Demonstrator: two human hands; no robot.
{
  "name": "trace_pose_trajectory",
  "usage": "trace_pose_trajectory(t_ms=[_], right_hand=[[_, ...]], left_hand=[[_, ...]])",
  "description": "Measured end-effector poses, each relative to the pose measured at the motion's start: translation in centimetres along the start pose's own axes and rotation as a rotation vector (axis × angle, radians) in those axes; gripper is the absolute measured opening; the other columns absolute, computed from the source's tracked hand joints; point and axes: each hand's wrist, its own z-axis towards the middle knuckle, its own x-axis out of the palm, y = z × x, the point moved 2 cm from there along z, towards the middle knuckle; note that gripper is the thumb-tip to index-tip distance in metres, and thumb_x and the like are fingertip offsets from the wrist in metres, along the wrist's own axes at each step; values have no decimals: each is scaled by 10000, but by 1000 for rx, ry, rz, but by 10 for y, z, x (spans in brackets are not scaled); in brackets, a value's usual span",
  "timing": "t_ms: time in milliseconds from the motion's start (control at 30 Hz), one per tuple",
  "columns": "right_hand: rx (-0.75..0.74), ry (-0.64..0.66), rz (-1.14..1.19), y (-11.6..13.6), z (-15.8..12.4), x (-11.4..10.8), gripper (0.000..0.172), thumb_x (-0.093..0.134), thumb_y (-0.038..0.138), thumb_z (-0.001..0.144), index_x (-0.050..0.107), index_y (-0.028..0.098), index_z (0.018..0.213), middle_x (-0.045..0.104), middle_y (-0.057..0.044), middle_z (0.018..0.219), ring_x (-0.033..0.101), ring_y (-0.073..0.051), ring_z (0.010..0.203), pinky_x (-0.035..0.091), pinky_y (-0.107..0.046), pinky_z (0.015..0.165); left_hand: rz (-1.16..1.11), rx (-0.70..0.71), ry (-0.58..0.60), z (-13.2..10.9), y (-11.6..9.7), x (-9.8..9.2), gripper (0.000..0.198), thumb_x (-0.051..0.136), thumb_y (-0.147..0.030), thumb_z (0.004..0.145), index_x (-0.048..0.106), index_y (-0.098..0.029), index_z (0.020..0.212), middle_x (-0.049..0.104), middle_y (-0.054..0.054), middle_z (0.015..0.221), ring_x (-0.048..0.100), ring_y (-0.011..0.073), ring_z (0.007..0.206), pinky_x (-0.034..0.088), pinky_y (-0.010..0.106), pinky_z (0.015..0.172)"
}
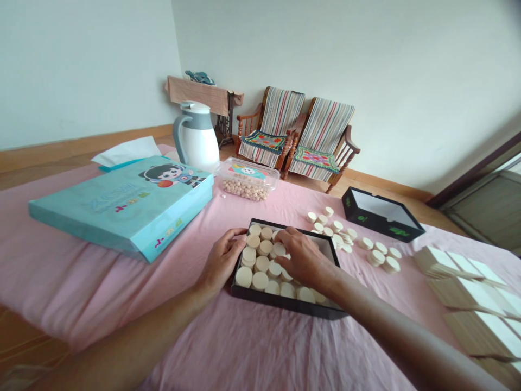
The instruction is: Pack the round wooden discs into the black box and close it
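A black box lies on the pink cloth in front of me, holding several pale round wooden discs laid in rows. My left hand rests against the box's left wall, its fingers curled over the rim. My right hand lies palm down inside the box, fingers bent onto the discs near the far middle. More loose discs are scattered on the cloth just right of the box.
The black box lid sits upturned at the right rear. A light blue flat gift box lies to the left, with a white jug, a tissue pack and a clear tub of nuts behind. Folded wooden boards lie at the right.
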Motion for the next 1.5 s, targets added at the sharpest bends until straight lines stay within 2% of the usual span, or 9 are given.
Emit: trace_pose_trajectory(t_ms=[133, 333, 467, 600, 733, 867, 1233, 1333, 1500], right_hand=[[0, -31, 51, -2, -2, 0, 277, 633, 151, 736, 553, 125, 1000, 547, -85, 961, 564, -155, 758, 412, -282, 709], [44, -17, 16, -7, -7, -3, 177, 579, 154, 764, 564, 169, 940, 558, -53, 913, 578, -153, 759, 402, -274, 696], [16, -6, -4, -2, -9, -2, 221, 570, 174, 778, 556, 182, 999, 559, -56, 938, 579, -149, 751, 396, -264, 674], [23, 5, -77, 2, -9, 1, 174, 535, 124, 778, 567, 158, 945, 563, -78, 930, 585, -174, 777, 382, -269, 649], [0, -25, -74, 4, -9, 1, 146, 542, 154, 784, 568, 153, 928, 564, -76, 921, 574, -170, 757, 368, -263, 621], [-34, -73, -68, 7, -8, 0, 161, 474, 124, 812, 593, 160, 914, 578, -63, 876, 561, -165, 766, 362, -260, 635], [-54, -96, -14, 14, -2, 6, 173, 452, 95, 811, 590, 147, 902, 578, -63, 866, 549, -151, 762, 381, -248, 672], [-106, -115, -16, 18, 1, 6, 181, 456, 76, 814, 585, 155, 914, 569, -59, 875, 537, -154, 781, 382, -257, 689], [-304, -93, -21, 27, 14, 7, 305, 463, 9, 785, 574, 165, 1022, 574, -79, 965, 507, -183, 946, 384, -303, 817]], left_hand=[[-1, -8, 8, 0, 0, 1, 368, 544, -428, 821, 562, -170, 1083, 706, 41, 959, 653, 176, 851, 503, 223, 668], [-3, -15, 12, 0, 0, 0, 372, 544, -434, 821, 557, -173, 1086, 708, 37, 938, 652, 173, 825, 503, 224, 656], [5, -12, 4, 0, 1, -1, 379, 546, -437, 818, 558, -171, 1088, 707, 41, 944, 649, 174, 820, 501, 228, 655], [25, -3, 4, 0, 3, -1, 378, 540, -442, 823, 558, -174, 1088, 704, 42, 956, 646, 169, 821, 499, 226, 659], [28, 7, 7, 0, 3, -2, 377, 537, -439, 825, 558, -172, 1091, 706, 42, 958, 647, 172, 832, 500, 227, 671], [14, -3, 14, 0, 3, -1, 383, 539, -440, 823, 552, -174, 1098, 710, 41, 947, 651, 170, 801, 504, 232, 663], [-11, -4, 11, 1, 2, 0, 389, 553, -426, 810, 555, -162, 1095, 714, 49, 928, 656, 181, 809, 507, 243, 671], [-2, 8, 2, 1, 2, 0, 367, 552, -419, 812, 567, -166, 1077, 712, 47, 932, 655, 180, 824, 501, 239, 673], [30, 29, -13, 3, 1, -1, 362, 550, -423, 806, 585, -163, 1055, 707, 46, 903, 654, 197, 827, 491, 254, 669]])
